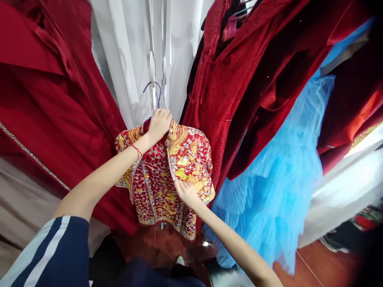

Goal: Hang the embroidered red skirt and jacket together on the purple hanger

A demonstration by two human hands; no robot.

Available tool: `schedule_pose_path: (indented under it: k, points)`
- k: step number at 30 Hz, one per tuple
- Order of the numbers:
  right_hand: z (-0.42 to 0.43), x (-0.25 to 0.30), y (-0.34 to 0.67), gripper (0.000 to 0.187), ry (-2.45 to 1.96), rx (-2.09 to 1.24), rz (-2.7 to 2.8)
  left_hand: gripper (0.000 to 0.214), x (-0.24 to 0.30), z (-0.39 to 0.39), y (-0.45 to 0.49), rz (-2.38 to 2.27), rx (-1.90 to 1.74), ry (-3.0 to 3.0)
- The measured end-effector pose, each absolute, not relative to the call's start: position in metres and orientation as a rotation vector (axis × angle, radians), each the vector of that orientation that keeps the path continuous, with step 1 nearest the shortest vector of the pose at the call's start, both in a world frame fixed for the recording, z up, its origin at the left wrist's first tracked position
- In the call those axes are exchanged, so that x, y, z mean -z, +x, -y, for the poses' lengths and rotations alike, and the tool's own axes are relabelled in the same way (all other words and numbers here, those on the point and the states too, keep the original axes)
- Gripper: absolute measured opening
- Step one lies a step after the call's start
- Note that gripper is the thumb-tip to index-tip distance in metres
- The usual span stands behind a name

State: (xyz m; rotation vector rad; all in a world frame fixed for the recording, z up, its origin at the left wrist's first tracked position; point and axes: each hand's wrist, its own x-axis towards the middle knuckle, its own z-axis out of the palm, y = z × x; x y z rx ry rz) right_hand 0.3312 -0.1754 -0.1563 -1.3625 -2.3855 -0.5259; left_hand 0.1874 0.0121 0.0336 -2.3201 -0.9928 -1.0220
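A short red jacket [160, 187] with dense gold and silver embroidery hangs in front of me, its front parted so the patterned inside back shows. A purple clothes hanger [159, 93] rises from its collar, the hook beside a white metal rack post. My left hand [160, 125] is closed at the collar around the hanger's neck, which the fingers hide. Lower down, my right hand [186, 193] pinches the silver-trimmed front edge of the jacket, on the right side.
Red gowns [60, 87] hang at left, one with a sparkling trim line. At right hang a red patterned dress [221, 103], dark red velvet garments [269, 99] and a light blue tulle dress [275, 187]. White curtains [125, 52] stand behind; the floor [317, 263] is reddish tile.
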Motion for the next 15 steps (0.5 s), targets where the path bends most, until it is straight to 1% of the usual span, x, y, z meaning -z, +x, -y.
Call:
schedule_pose_path:
  k: [2, 4, 6, 8, 10, 11, 12, 13, 14, 15]
  points:
    - [0.154, 0.164, 0.299, 0.023, -1.375, 0.457, 2.407, 0.034, -0.033, -0.011, 0.187, 0.991, 1.219, -2.299]
    - [0.138, 0.164, 0.278, 0.023, -1.395, 0.390, 2.399, 0.040, -0.037, -0.005, 0.185, 1.007, 1.338, -2.266]
    - [0.131, 0.161, 0.277, 0.024, -1.417, 0.323, 2.373, 0.044, -0.037, 0.008, 0.178, 1.001, 1.372, -2.260]
    - [0.134, 0.156, 0.299, 0.021, -1.408, 0.257, 2.351, 0.042, -0.024, 0.031, 0.166, 0.980, 1.415, -2.262]
    - [0.142, 0.147, 0.341, 0.017, -1.342, 0.202, 2.324, 0.036, 0.011, 0.062, 0.153, 0.994, 1.564, -2.217]
    - [0.145, 0.142, 0.366, 0.020, -1.311, 0.182, 2.258, 0.031, 0.037, 0.079, 0.148, 1.031, 1.694, -2.161]
    - [0.146, 0.136, 0.390, 0.024, -1.276, 0.131, 2.002, 0.026, 0.068, 0.095, 0.147, 1.105, 1.853, -2.085]
    - [0.144, 0.131, 0.411, 0.026, -1.268, 0.107, 1.725, 0.026, 0.101, 0.110, 0.149, 1.225, 1.992, -2.043]
    - [0.141, 0.127, 0.427, 0.028, -1.267, 0.073, 1.533, 0.034, 0.135, 0.123, 0.154, 1.392, 2.114, -2.055]
    - [0.137, 0.125, 0.437, 0.032, -1.267, 0.021, 1.460, 0.045, 0.167, 0.132, 0.163, 1.603, 2.244, -2.083]
